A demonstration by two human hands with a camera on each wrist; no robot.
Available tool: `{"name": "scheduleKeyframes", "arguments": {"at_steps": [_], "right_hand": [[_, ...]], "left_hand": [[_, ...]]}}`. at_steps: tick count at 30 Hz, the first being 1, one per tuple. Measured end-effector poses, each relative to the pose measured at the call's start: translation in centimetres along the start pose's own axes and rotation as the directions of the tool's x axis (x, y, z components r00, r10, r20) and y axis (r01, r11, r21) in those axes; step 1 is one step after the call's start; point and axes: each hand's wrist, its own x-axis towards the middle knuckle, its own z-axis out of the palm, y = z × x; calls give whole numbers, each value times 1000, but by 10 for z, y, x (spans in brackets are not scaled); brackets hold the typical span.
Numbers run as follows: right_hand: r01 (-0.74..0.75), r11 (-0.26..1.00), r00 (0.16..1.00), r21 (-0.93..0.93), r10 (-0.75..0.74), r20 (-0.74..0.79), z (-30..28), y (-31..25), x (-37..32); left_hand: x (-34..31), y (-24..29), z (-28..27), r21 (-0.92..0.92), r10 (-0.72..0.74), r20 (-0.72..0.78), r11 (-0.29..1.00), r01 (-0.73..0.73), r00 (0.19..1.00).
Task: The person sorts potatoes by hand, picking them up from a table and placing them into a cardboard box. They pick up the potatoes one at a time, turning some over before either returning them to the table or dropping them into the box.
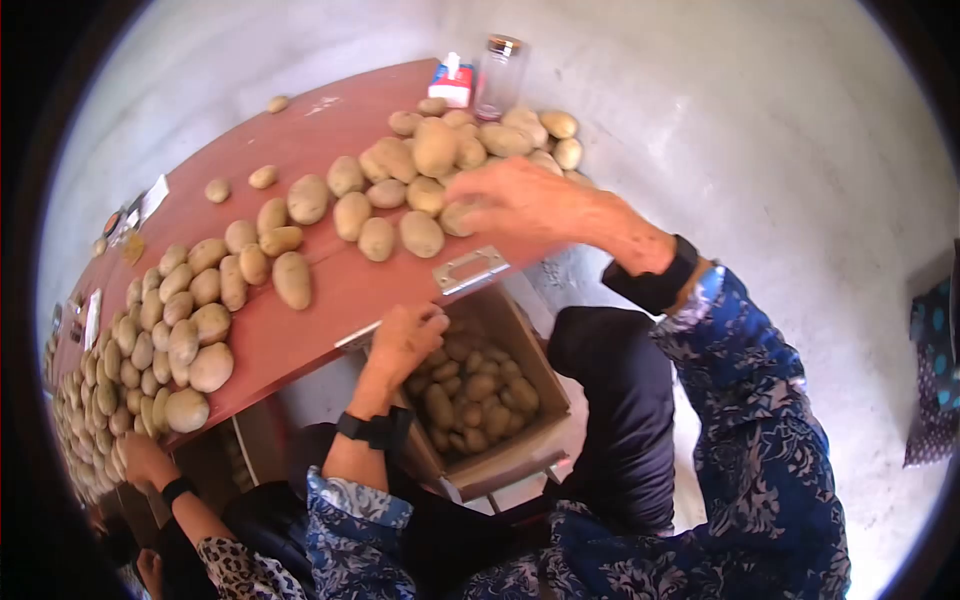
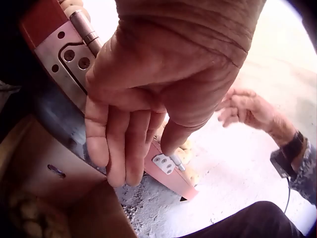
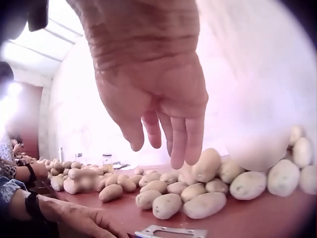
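Note:
In the head view, my right hand (image 1: 525,200) hangs over the near end of a heap of potatoes (image 1: 420,234) on a red table. The right wrist view shows this hand (image 3: 153,99) with fingers pointing loosely down, nothing in them, and potatoes (image 3: 204,205) below. My left hand (image 1: 405,345) is at the table's front edge, above a cardboard box (image 1: 553,408) holding many potatoes (image 1: 478,388). Its fingers are relaxed and bent a little, and in the left wrist view the hand (image 2: 148,94) holds nothing.
A metal hinge plate (image 1: 470,270) sits at the edge of the red table (image 1: 330,330). A glass jar (image 1: 498,80) and a tissue pack (image 1: 452,82) stand at the back. Another person's hand (image 1: 148,462) is at the left, near a long pile of potatoes (image 1: 187,410).

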Motion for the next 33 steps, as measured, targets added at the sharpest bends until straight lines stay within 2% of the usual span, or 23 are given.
{"name": "scheduleKeyframes", "arguments": {"at_steps": [1, 3, 7, 9, 11, 13, 16, 18, 24, 31, 33], "right_hand": [[-27, 1000, 1000, 4, 27, -6, -3, 15, -23], [-40, 999, 986, 5, 41, -163, -1, 49, -69], [-243, 970, 955, 24, 244, -168, 31, 79, -165], [-452, 880, 878, 145, 468, -105, 64, 95, -208], [-594, 779, 797, 198, 604, 16, 100, 109, -246], [-692, 708, 722, 138, 684, 107, 169, 136, -305], [-745, 645, 666, 170, 718, 200, 229, 157, -348], [-839, 538, 532, 77, 784, 319, 254, 162, -363], [-882, 467, 443, 65, 774, 453, 324, 181, -395], [-857, 506, 507, 99, 792, 340, 374, 201, -368], [-754, 650, 652, 91, 727, 215, 388, 208, -356]], "left_hand": [[-4, 11, -5, -48, -61, 15, 997, 62, 998], [-4, 11, -6, -43, -53, 44, 998, 55, 998], [-4, 13, -4, -14, -76, 21, 997, 76, 997], [-5, 19, -4, -3, -92, 30, 996, 92, 995], [-4, 20, -4, 38, -146, 12, 989, 146, 989], [2, 13, 0, 72, -120, 30, 990, 118, 992], [1, 9, -1, 85, -108, 16, 991, 106, 994], [0, 8, 0, 71, -127, 9, 990, 126, 992], [-2, 18, 7, 84, -130, -31, 988, 133, 991], [-1, 12, 7, 85, -138, -41, 986, 141, 990], [-1, 14, 8, 105, -154, -50, 982, 159, 987]]}}
